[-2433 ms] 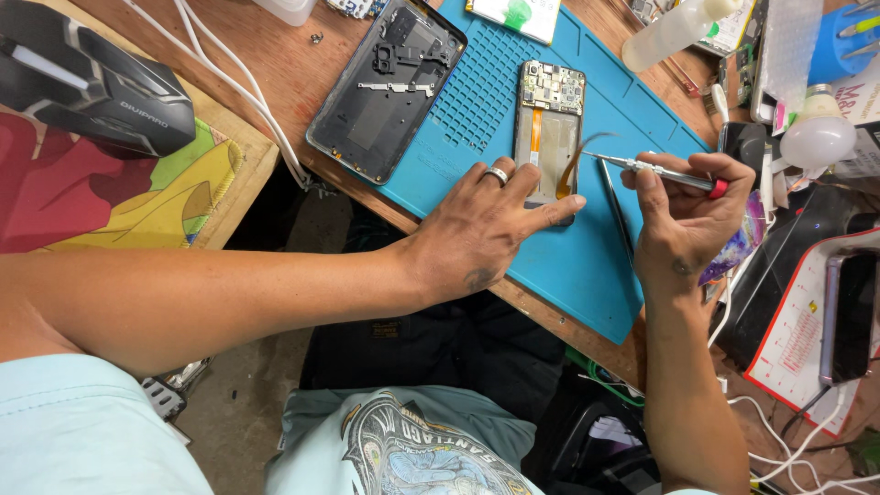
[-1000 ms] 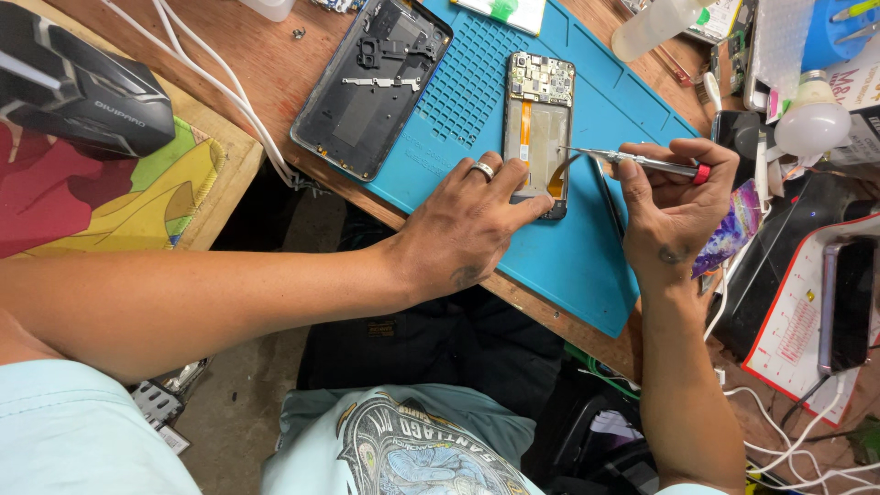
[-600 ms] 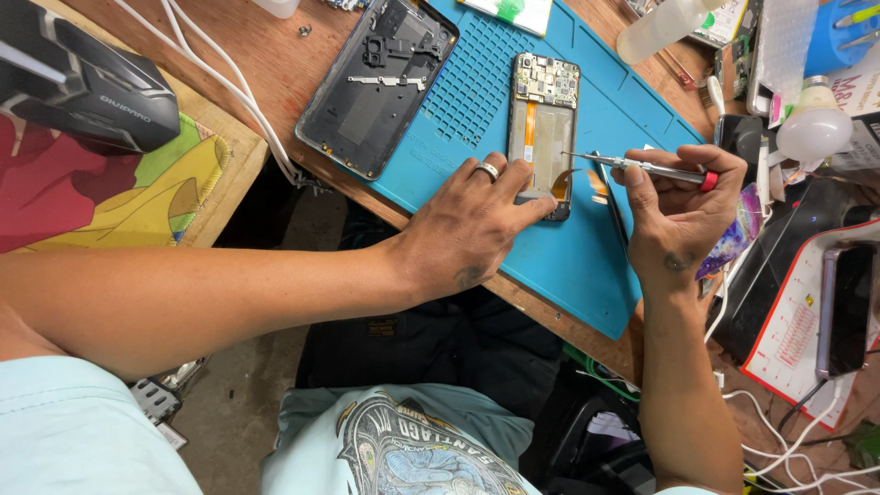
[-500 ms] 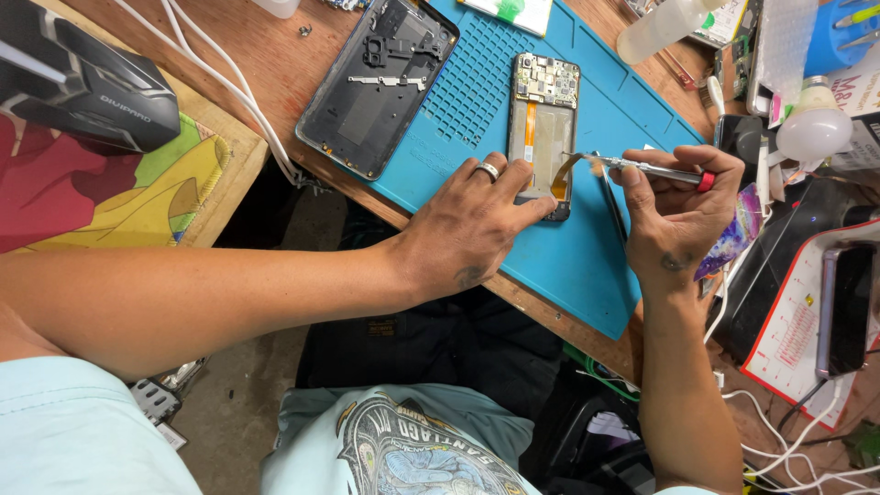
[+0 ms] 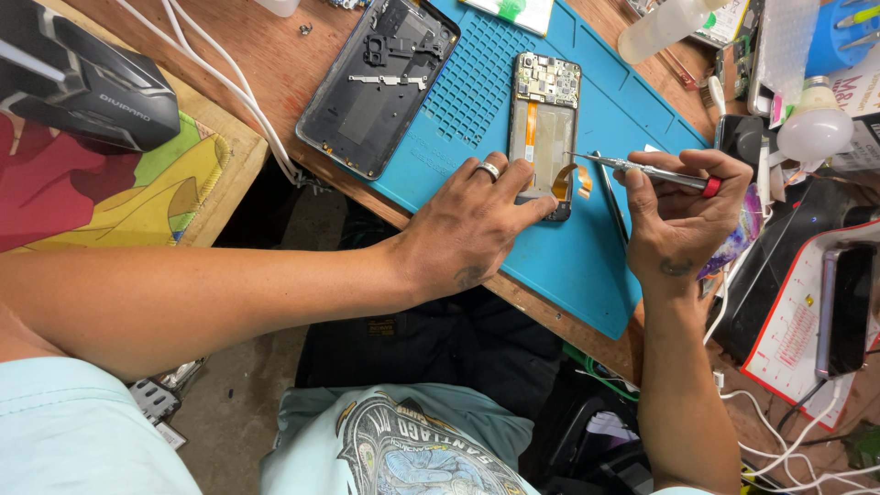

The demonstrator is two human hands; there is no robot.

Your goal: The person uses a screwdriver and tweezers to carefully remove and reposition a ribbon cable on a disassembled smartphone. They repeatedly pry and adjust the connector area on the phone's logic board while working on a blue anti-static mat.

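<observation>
We judge the chief risk to be the orange flex cable [image 5: 576, 178] curling up from the lower end of the opened phone [image 5: 544, 128]: the precision screwdriver [image 5: 653, 171] has its fine tip right beside it, and a slip or too much pressure could nick or tear the ribbon, or scratch the circuit board at the phone's top end. The phone could also skate on the blue repair mat [image 5: 587, 247] if our steadying grip eases, since it lies near the mat's middle with nothing else bracing it.

Our left hand [image 5: 472, 225] is spread fairly flat, fingers extended, its fingertips pressing on the phone's lower left edge; it grips nothing. Our right hand [image 5: 678, 211] is curled closed around the screwdriver, thumb and forefinger pinching the shaft near the red ring, tip pointing left toward the phone. The dark back cover [image 5: 376, 82] lies apart, partly on the mat and partly on the wooden counter [image 5: 257, 46].
</observation>
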